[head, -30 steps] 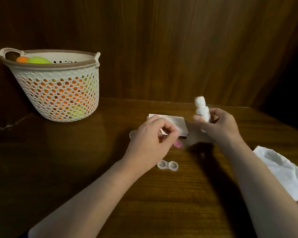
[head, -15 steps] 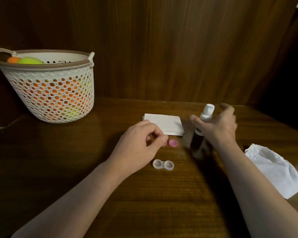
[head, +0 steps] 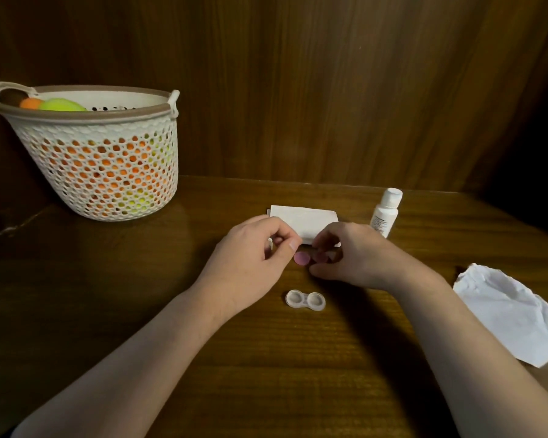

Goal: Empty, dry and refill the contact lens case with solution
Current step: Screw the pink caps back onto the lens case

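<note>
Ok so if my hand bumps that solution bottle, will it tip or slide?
The bottle probably tips rather than slides: it stands upright, tall and narrow on a small base. It looks like light plastic, so a slight knock could topple it. Its round body would likely roll on the table, though the cap appears on.

We take the lens case (head: 305, 300) at the centre of the desk (head: 266, 374). At 12 o'clock lie a cap (head: 300, 258), then the folded tissue (head: 304, 219). The bottle (head: 385, 212) stands at 1 o'clock, the crumpled paper (head: 513, 314) lies at 3 o'clock, and the basket (head: 98, 153) stands at 10 o'clock.
</note>
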The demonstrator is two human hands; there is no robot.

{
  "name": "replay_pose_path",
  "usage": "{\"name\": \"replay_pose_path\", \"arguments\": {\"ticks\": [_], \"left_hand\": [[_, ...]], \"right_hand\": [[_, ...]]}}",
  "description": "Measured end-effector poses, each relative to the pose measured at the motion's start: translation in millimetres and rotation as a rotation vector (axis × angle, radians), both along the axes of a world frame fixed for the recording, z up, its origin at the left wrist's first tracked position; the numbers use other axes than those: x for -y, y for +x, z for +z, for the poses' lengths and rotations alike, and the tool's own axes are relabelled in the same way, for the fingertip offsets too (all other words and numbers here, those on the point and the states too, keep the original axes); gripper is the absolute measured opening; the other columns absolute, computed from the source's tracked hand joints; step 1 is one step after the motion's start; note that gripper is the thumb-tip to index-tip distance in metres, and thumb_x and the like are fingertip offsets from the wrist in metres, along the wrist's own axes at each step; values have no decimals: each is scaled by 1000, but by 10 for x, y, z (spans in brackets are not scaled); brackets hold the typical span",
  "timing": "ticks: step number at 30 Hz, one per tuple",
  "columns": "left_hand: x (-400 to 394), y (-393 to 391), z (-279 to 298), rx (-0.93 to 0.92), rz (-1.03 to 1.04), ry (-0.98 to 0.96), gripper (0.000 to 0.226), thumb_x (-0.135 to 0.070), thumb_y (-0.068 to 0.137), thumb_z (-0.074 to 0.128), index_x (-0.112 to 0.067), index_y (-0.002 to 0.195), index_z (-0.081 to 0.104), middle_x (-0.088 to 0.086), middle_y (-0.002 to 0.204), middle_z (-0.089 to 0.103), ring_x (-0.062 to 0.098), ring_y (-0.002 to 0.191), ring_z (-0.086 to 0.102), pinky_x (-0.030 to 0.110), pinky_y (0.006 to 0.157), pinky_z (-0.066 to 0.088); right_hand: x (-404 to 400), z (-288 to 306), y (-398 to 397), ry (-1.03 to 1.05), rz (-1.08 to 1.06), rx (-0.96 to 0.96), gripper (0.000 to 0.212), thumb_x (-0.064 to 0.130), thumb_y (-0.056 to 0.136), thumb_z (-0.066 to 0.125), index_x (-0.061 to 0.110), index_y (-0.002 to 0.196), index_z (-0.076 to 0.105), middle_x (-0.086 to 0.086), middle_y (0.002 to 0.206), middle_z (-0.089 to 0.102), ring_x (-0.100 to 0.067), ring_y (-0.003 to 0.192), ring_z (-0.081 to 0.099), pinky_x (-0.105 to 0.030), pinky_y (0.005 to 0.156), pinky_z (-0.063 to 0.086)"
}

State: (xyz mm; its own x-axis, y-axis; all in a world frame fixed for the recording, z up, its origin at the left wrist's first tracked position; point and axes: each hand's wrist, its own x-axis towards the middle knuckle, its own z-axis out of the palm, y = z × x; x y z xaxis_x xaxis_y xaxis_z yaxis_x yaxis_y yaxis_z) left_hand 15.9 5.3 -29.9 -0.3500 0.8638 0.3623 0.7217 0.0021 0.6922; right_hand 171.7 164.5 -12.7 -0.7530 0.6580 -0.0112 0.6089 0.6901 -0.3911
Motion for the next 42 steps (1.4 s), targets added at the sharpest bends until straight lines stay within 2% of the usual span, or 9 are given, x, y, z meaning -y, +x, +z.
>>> {"name": "replay_pose_path", "arguments": {"ticks": [5, 12, 16, 19, 22, 26, 30, 36, 42], "left_hand": [[13, 25, 16, -2, 11, -15, 7, -34, 105, 64, -37, 104, 71, -22, 107, 65, 6, 100, 65, 25, 84, 61], [23, 38, 45, 32, 20, -20, 12, -33, 105, 63, -31, 108, 74, -19, 105, 67, 6, 97, 65, 24, 82, 58], [15, 34, 84, 260, 53, 1, 21, -34, 107, 61, -27, 116, 78, -16, 98, 75, 6, 85, 69, 18, 75, 51], [12, 11, 114, 512, 56, 12, 22, -36, 108, 59, -30, 112, 80, -13, 95, 80, 4, 74, 71, 19, 69, 51], [37, -10, 145, 733, 19, 2, 22, -38, 107, 62, -28, 107, 82, -10, 97, 82, 5, 70, 68, 16, 58, 48], [42, -39, 137, 828, -28, -11, 28, -45, 102, 68, -23, 105, 85, 0, 100, 83, 7, 73, 66, 17, 56, 47], [34, -44, 144, 971, -119, -51, 30, -44, 96, 74, -19, 107, 86, 5, 97, 81, 7, 69, 62, 17, 51, 42], [67, -64, 140, 894, -111, -24, 27, -43, 91, 79, -19, 99, 88, -1, 88, 79, 7, 71, 61, 16, 52, 44], [80, 3, 147, 621, -81, -64, 22, -46, 94, 77, -28, 87, 88, -9, 81, 81, 5, 71, 66, 16, 60, 49]], "right_hand": [[-54, -47, -13, -38, -18, -36, 36, 39, 87, 89, 35, 117, 69, 22, 103, 66, 0, 89, 64, -13, 67, 48], [-75, -52, 22, 1, -35, -154, 32, 27, 93, 84, 28, 123, 73, 13, 105, 74, -2, 90, 68, -12, 70, 51], [17, 29, 5, -132, 30, -541, 26, 28, 91, 87, 30, 115, 77, 11, 100, 79, -10, 89, 77, -31, 80, 66], [104, 64, -10, -302, 151, -772, 25, 23, 89, 90, 30, 111, 80, 5, 104, 81, -17, 92, 81, -35, 81, 68], [140, 58, -16, -358, 247, -855, 27, 17, 87, 91, 29, 110, 82, 3, 105, 83, -19, 97, 82, -31, 82, 66], [136, 27, -19, -321, 302, -874, 30, 19, 87, 91, 29, 114, 81, 2, 108, 83, -20, 106, 80, -40, 89, 67], [188, 19, -36, -390, 379, -884, 33, 16, 89, 89, 21, 120, 79, -2, 112, 83, -22, 108, 79, -39, 87, 67], [218, 89, 9, -412, 387, -846, 30, 10, 87, 89, 16, 115, 80, -6, 107, 84, -25, 102, 82, -45, 80, 69], [233, 105, 142, -264, 360, -699, 29, 14, 85, 91, 19, 111, 79, 5, 106, 83, -15, 98, 82, -27, 81, 67]]}}
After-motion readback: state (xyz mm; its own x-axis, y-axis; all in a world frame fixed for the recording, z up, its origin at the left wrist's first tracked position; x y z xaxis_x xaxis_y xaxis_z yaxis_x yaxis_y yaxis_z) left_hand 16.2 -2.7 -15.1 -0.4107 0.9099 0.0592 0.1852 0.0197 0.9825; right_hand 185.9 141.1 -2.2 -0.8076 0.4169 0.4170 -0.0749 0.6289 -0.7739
